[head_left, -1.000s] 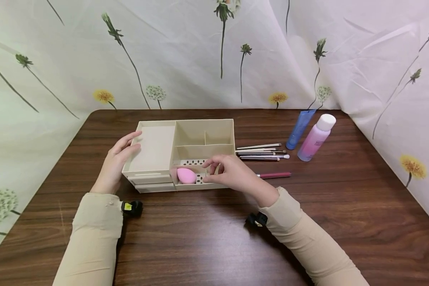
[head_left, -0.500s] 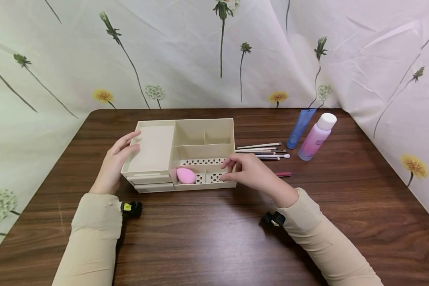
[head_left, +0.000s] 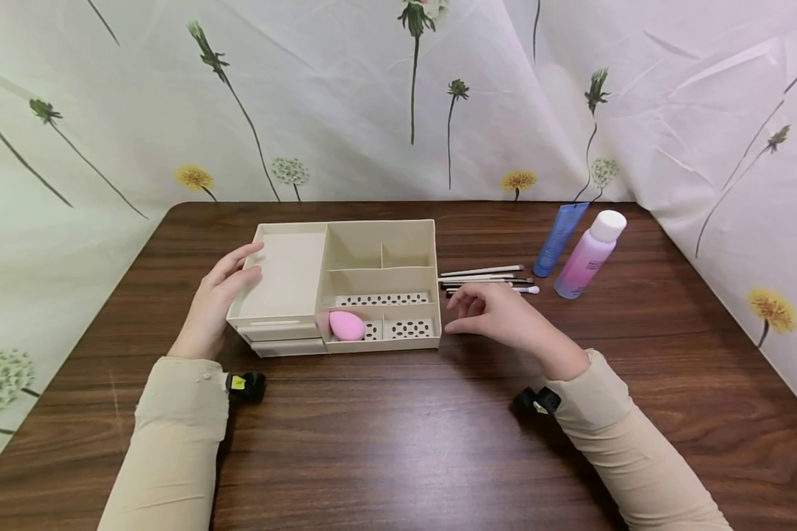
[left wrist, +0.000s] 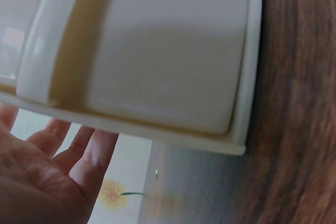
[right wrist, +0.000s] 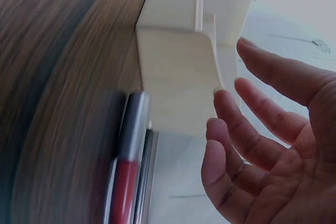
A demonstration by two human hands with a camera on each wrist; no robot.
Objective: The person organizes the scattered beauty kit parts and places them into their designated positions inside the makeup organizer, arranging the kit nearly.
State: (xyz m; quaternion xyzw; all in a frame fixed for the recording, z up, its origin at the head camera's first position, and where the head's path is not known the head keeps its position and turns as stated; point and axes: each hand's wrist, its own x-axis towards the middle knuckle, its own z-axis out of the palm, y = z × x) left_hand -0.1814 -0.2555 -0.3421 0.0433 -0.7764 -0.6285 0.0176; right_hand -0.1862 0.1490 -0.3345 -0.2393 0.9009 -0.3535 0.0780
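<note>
The right hand (head_left: pixel 498 316) was released, its fingers loosely bent with nothing between them. It had moved off the front compartments of the box (head_left: pixel 282 273) and hovered just beyond the box's right end, uncovering the perforated floor there. The pink sponge (head_left: pixel 347 326) lay untouched, as before, in the left front compartment, so it seemed settled for now. The right forearm reached in slantwise from the lower right, palm turned toward the box. The left hand (head_left: pixel 218 296) had stayed at the box's left side, fingers extended and resting against the edge, apparently steadying it. Near the right hand lay a red stick (right wrist: pixel 124 187) and several brushes (head_left: pixel 481 271); farther off stood a blue tube (head_left: pixel 560 241) and a pink bottle (head_left: pixel 587 259).
</note>
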